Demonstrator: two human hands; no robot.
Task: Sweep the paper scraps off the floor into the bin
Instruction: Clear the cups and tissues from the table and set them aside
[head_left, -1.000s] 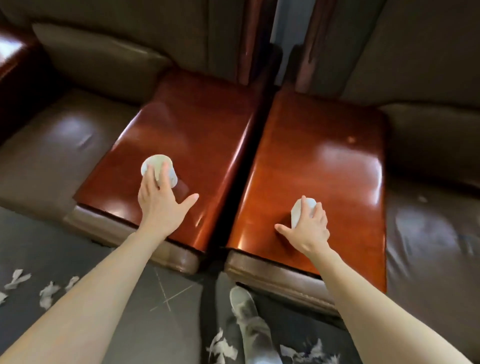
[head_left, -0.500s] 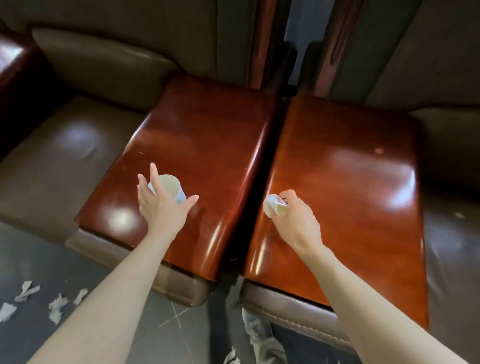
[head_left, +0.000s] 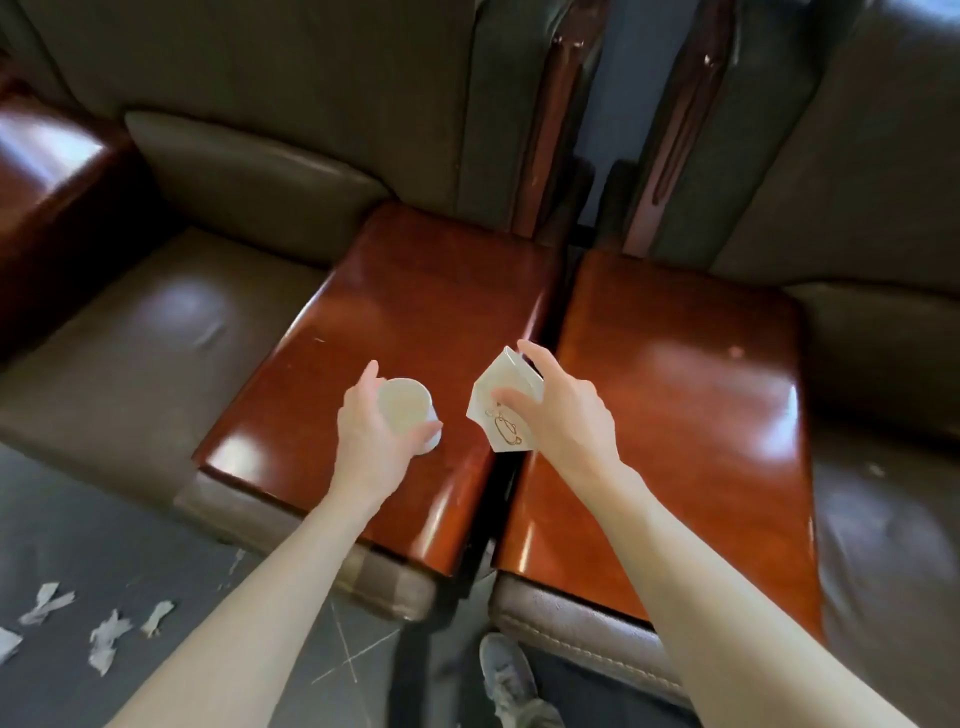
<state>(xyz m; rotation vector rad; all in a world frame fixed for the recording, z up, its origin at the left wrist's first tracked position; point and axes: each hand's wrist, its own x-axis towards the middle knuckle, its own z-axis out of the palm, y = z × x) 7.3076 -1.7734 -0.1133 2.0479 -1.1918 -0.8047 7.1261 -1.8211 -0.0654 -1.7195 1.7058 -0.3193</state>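
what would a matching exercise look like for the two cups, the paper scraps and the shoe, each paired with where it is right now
Things
1. open cup
2. flattened cup
3. paper scraps
4. shoe

Places
A. on the floor, lower left
B. held in the right hand
C. at the bottom edge, near the middle
D. held in the left hand

Pairs: 1-D, 2-B, 3-A, 4-C

There are two paper cups: one round cup (head_left: 402, 413) on the left and one flattened cup (head_left: 506, 434) on the right. Two hands are seen, the left hand (head_left: 363, 441) and the right hand (head_left: 569, 415). There are three wooden tops (head_left: 415, 312), about five paper scraps (head_left: 106, 639) near left, and one shoe (head_left: 506, 675).
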